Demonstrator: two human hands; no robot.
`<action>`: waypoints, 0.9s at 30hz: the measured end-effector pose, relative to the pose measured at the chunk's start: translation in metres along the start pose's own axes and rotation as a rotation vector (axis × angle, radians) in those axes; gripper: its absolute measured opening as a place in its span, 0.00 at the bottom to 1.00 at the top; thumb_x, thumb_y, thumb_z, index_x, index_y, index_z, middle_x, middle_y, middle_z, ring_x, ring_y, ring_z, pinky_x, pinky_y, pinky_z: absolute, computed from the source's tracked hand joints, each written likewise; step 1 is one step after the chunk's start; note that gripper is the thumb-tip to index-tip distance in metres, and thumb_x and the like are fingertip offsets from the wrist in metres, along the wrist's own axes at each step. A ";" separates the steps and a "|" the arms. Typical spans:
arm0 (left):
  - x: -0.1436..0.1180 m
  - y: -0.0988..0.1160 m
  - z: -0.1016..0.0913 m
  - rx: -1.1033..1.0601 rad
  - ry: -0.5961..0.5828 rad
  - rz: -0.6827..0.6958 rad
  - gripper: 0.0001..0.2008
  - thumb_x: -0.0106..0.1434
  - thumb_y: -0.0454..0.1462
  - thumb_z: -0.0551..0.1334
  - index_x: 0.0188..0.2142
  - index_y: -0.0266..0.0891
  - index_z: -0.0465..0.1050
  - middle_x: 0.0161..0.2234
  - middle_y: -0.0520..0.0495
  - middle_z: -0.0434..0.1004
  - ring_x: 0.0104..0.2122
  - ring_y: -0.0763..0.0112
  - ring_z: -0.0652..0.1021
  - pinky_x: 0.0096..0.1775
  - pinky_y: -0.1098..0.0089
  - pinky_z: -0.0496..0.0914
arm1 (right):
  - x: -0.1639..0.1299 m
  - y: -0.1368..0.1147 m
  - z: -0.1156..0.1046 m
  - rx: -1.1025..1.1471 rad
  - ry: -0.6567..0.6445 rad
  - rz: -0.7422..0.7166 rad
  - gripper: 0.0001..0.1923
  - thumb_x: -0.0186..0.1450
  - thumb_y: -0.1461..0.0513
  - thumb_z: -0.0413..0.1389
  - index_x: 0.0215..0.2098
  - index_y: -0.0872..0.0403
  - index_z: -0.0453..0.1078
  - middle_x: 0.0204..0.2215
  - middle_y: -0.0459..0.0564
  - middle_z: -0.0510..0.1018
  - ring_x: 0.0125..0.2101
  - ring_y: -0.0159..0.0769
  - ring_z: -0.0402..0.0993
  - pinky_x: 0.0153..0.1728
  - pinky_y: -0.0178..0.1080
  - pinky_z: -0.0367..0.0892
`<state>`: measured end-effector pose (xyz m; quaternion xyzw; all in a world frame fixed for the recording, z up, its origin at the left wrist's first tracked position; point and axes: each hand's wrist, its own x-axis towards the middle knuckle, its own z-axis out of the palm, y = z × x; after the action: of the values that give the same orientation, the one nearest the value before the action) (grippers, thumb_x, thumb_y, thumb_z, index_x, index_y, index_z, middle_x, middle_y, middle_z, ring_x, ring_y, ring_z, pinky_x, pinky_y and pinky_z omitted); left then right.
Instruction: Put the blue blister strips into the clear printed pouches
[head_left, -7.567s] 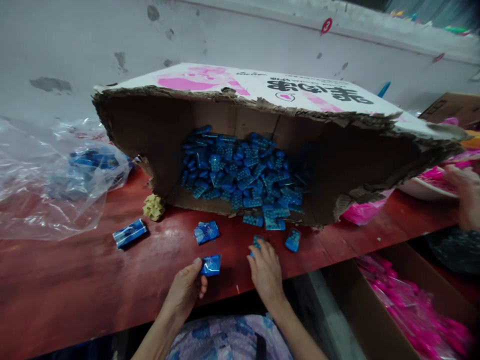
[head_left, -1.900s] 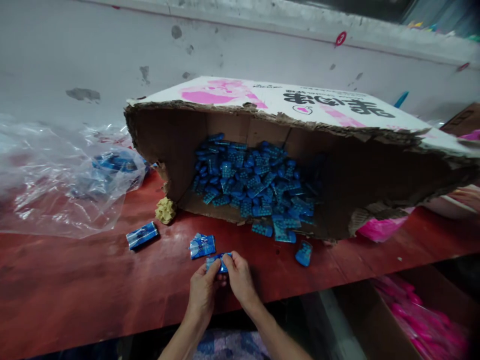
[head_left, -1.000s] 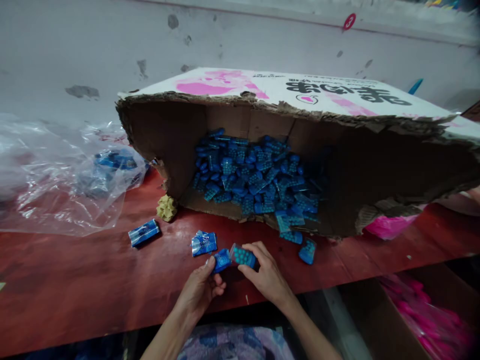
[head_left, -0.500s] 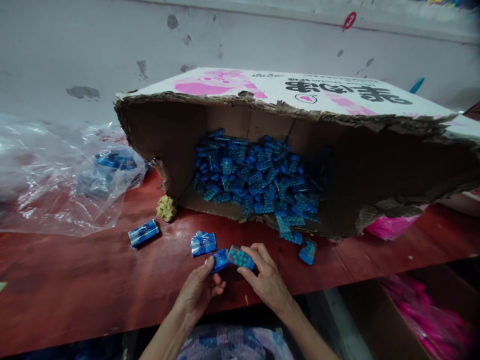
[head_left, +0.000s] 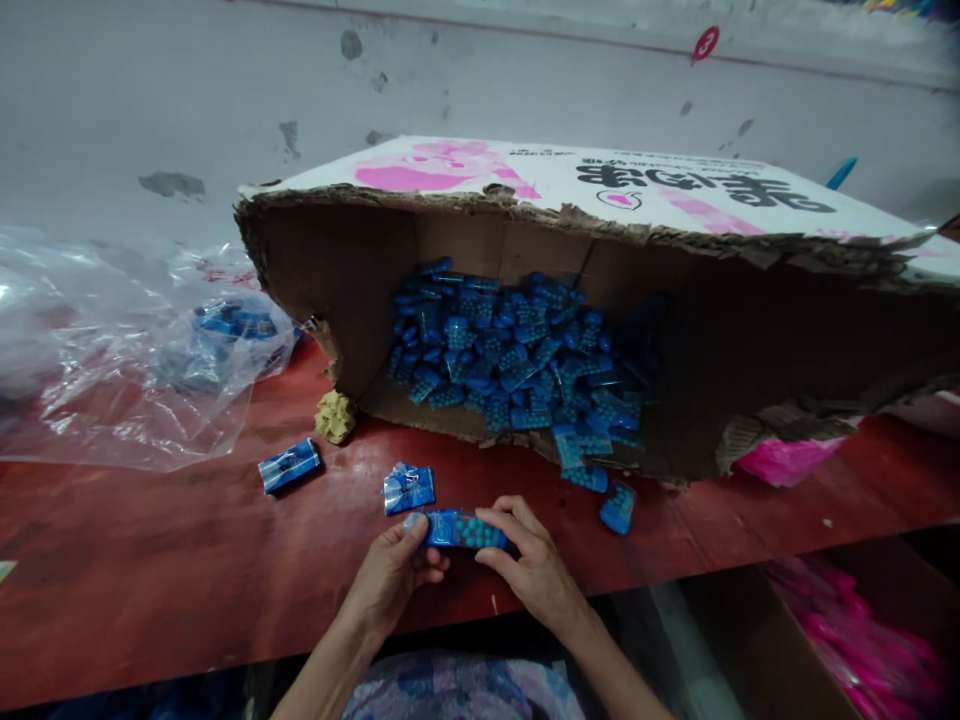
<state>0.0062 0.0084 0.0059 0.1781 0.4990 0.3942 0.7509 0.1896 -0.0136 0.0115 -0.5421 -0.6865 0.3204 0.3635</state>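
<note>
Over the front of the red table, my left hand [head_left: 396,567] pinches a blue printed wrapper sleeve [head_left: 441,527] at its left end. My right hand [head_left: 531,556] grips a small clear bottle of blue beads [head_left: 472,532] between thumb and fingers. The bottle's end meets the sleeve's right end, and the two lie in one line; whether the tip is inside, I cannot tell. Just behind my left hand lie flat blue wrappers [head_left: 409,488]. Further left rests a blue wrapped pack [head_left: 290,466]. One loose bead bottle [head_left: 619,508] lies to the right of my right hand.
A torn-edged cardboard box [head_left: 337,240] lies on its side, opening towards me, with a heap of bead bottles [head_left: 517,350] inside. A clear plastic bag [head_left: 135,390] and a crumpled yellowish lump [head_left: 334,416] are at left. Pink packets [head_left: 855,630] fill a box at lower right.
My right hand has levelled the bead bottle and brought it into line with the sleeve, end to end. The sleeve has turned from slanted to nearly level.
</note>
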 end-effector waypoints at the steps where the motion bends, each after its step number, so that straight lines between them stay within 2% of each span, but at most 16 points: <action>1: 0.000 0.001 0.000 0.004 0.001 0.017 0.14 0.45 0.43 0.68 0.24 0.35 0.68 0.14 0.51 0.72 0.18 0.73 0.75 0.21 0.76 0.69 | 0.000 0.000 0.001 0.018 0.000 0.017 0.18 0.57 0.67 0.55 0.45 0.47 0.68 0.39 0.47 0.68 0.41 0.34 0.68 0.44 0.34 0.64; 8: -0.001 0.006 0.001 0.008 0.012 0.070 0.16 0.42 0.43 0.69 0.24 0.35 0.69 0.16 0.51 0.74 0.19 0.72 0.75 0.23 0.73 0.70 | 0.003 -0.007 0.004 0.174 0.003 0.154 0.19 0.54 0.68 0.57 0.44 0.47 0.68 0.39 0.45 0.70 0.42 0.34 0.68 0.44 0.34 0.63; 14: 0.000 0.007 -0.005 0.052 -0.006 0.115 0.15 0.43 0.43 0.69 0.24 0.35 0.69 0.17 0.49 0.75 0.19 0.72 0.74 0.24 0.72 0.70 | 0.004 -0.007 0.004 0.223 -0.007 0.152 0.20 0.54 0.67 0.57 0.44 0.47 0.69 0.39 0.45 0.70 0.41 0.35 0.68 0.44 0.35 0.63; 20: -0.001 0.011 -0.008 0.063 -0.073 0.078 0.13 0.47 0.42 0.67 0.23 0.34 0.69 0.15 0.50 0.72 0.19 0.71 0.74 0.25 0.71 0.70 | 0.004 -0.007 0.003 0.282 -0.014 0.160 0.20 0.54 0.68 0.57 0.45 0.47 0.68 0.39 0.45 0.70 0.41 0.35 0.68 0.43 0.36 0.62; 27: -0.001 0.010 -0.009 0.064 -0.077 0.154 0.12 0.47 0.42 0.67 0.25 0.35 0.70 0.18 0.50 0.75 0.21 0.71 0.75 0.25 0.71 0.70 | 0.004 -0.011 0.002 0.293 -0.057 0.179 0.20 0.54 0.67 0.57 0.44 0.48 0.68 0.38 0.45 0.70 0.40 0.34 0.67 0.43 0.35 0.61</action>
<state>-0.0060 0.0124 0.0095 0.2548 0.4670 0.4275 0.7309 0.1814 -0.0118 0.0201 -0.5329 -0.5915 0.4635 0.3890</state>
